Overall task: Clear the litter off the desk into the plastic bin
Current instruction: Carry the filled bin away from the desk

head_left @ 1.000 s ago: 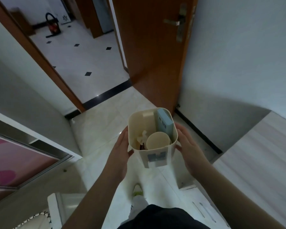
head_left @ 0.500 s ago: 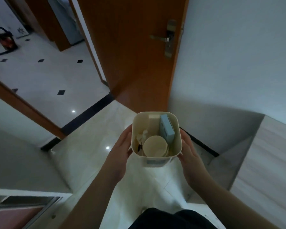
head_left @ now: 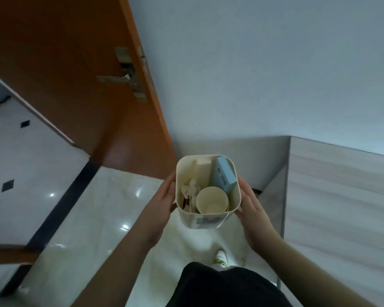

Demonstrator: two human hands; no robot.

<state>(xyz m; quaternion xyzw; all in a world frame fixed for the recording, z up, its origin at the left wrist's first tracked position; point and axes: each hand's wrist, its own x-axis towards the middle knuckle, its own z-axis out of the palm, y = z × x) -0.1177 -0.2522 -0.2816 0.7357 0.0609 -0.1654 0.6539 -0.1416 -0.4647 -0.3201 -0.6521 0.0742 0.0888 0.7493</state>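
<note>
I hold a cream plastic bin (head_left: 235, 203) upright in front of me, above the floor. My left hand (head_left: 157, 209) presses flat against its left wall and my right hand (head_left: 254, 214) against its right wall. Inside the bin stand a paper cup (head_left: 211, 200), a light blue box (head_left: 224, 177), crumpled white tissue (head_left: 189, 189) and a pale card piece (head_left: 203, 163). A blue and white label (head_left: 206, 222) shows on the bin's near wall.
An open brown wooden door (head_left: 80, 69) with a metal handle (head_left: 120, 78) stands ahead on the left. A light wood desk (head_left: 341, 196) lies to the right against a pale wall (head_left: 264, 63). Glossy tiled floor (head_left: 87, 218) runs below, with my shoe (head_left: 220, 258) on it.
The view has swung right and closer to the door and wall. Both hands still hold the bin between them, and it stays in the middle of the view.
</note>
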